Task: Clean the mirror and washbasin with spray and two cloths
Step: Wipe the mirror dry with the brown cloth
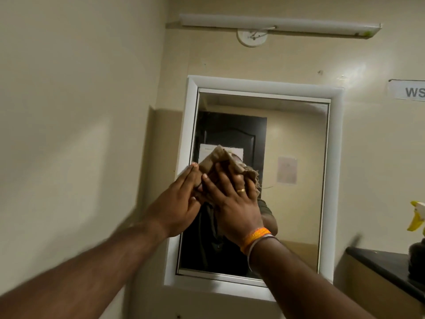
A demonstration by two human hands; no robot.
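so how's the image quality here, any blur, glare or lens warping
Head view: dim, warm light with soft glare patches on the wall right of the mirror; motion blur smears the forearms and the spray bottle at the right edge, while the left hand, right hand and cloth are fairly sharp; wide-angle distortion tilts the mirror frame and bows the tube light.

White paper sign [408, 90] on wall, right of mirror [294, 139]: bold grey letters "WS" readable, rest cut by picture edge. In mirror reflection, two paper sheets: white one on dark door, partly hidden behind cloth; pale one on wall. Print on both too small to read. No other text, brand or number readable.
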